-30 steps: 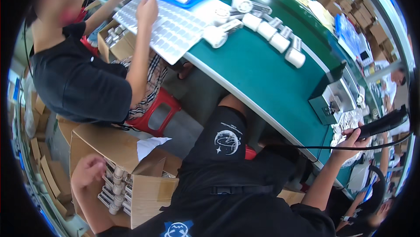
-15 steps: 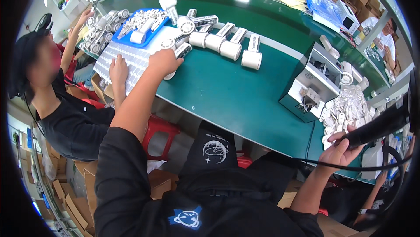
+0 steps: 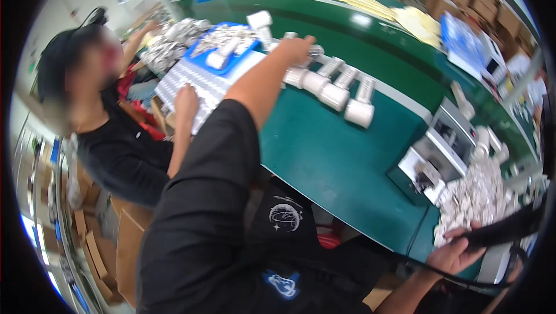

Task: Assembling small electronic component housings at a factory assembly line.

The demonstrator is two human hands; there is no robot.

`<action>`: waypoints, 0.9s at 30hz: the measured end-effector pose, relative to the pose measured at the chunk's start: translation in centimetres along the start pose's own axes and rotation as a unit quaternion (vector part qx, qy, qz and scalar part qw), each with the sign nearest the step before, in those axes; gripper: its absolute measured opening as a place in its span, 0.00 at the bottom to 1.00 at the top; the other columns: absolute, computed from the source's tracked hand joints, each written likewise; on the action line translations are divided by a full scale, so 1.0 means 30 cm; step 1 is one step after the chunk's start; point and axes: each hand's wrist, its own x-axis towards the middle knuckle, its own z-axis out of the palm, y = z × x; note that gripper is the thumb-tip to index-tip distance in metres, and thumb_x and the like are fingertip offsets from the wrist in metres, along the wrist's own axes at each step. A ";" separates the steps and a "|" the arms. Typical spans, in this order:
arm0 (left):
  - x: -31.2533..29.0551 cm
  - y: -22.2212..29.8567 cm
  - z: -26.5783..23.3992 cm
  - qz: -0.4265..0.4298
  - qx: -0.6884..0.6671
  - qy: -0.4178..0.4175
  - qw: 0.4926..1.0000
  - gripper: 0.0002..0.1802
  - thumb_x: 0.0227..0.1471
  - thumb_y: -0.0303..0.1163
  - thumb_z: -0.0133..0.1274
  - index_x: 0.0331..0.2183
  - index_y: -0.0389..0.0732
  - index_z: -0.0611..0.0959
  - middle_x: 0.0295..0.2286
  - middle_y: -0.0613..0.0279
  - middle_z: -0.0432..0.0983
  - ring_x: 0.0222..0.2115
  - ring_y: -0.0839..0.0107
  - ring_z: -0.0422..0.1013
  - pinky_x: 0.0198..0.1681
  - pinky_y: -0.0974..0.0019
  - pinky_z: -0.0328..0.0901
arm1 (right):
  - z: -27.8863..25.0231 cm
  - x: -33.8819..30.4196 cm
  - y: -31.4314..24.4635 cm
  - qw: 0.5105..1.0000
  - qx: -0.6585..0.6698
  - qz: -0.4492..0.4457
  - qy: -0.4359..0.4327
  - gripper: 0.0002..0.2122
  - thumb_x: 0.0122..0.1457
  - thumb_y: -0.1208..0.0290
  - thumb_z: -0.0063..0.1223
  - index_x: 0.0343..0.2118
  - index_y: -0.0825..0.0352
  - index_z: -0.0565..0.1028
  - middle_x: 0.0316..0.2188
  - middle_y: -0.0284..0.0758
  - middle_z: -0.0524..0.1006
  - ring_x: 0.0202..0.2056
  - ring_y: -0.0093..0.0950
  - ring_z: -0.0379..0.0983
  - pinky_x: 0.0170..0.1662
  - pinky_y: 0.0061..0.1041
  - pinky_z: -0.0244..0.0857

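Note:
My left hand (image 3: 295,51) is stretched out over the far side of the green table, at a row of white handheld fans (image 3: 359,111). Its fingers are blurred by motion and partly hidden, so whether they hold a fan is unclear. Several of the fans lie with their round heads toward me and their handles pointing away. At the lower right my right hand (image 3: 453,256) is closed around the end of a black tube-shaped thing (image 3: 503,232), beside a pile of small white parts (image 3: 470,197).
A grey metal machine (image 3: 443,140) with a dark side stands on the right of the green table (image 3: 324,157). To the left are a blue tray (image 3: 217,68) of small white parts and a white sheet (image 3: 176,82) under a co-worker's hand (image 3: 186,103). Yellow sheets (image 3: 414,21) lie at the back.
My left hand has moved away and to the right, from the fan near the white sheet to the fans farther back. The view has shifted; my right hand still grips the black thing.

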 end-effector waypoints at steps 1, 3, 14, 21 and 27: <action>-0.024 0.050 -0.037 0.011 0.024 -0.002 1.000 0.32 0.41 0.37 0.54 0.50 0.44 0.63 0.39 0.53 0.73 0.43 0.55 0.69 0.45 0.54 0.62 | -0.005 -0.001 -0.015 1.000 -0.008 0.011 0.001 0.24 0.56 0.60 0.48 0.47 0.74 0.57 0.45 0.47 0.65 0.19 0.25 0.65 0.28 0.23 0.59; -0.057 0.043 -0.093 -0.011 0.008 -0.014 1.000 0.28 0.43 0.39 0.53 0.46 0.42 0.67 0.38 0.49 0.72 0.41 0.53 0.68 0.44 0.54 0.62 | -0.007 0.008 -0.029 1.000 0.007 0.006 -0.015 0.23 0.58 0.63 0.46 0.48 0.73 0.55 0.46 0.45 0.65 0.21 0.24 0.64 0.29 0.22 0.58; -0.542 0.228 -0.069 -0.033 -0.087 -0.080 0.992 0.21 0.38 0.41 0.61 0.32 0.35 0.76 0.32 0.50 0.74 0.36 0.56 0.71 0.39 0.59 0.66 | 0.089 0.015 -0.022 0.999 0.036 0.026 -0.014 0.25 0.56 0.58 0.48 0.48 0.72 0.57 0.45 0.43 0.66 0.21 0.25 0.63 0.26 0.22 0.57; -0.554 0.186 -0.090 -0.083 0.015 -0.082 0.993 0.30 0.36 0.55 0.57 0.33 0.37 0.81 0.40 0.45 0.69 0.46 0.51 0.62 0.45 0.54 0.60 | 0.074 -0.017 -0.023 0.997 0.075 0.001 -0.015 0.24 0.57 0.60 0.46 0.48 0.73 0.57 0.43 0.42 0.65 0.20 0.24 0.62 0.25 0.21 0.55; -0.549 0.189 -0.099 -0.162 0.130 -0.127 0.970 0.42 0.35 0.67 0.49 0.40 0.39 0.80 0.49 0.41 0.62 0.53 0.45 0.53 0.51 0.46 0.51 | 0.071 -0.013 -0.036 0.999 0.049 0.008 0.009 0.23 0.58 0.60 0.46 0.48 0.73 0.57 0.39 0.38 0.66 0.20 0.22 0.61 0.24 0.19 0.52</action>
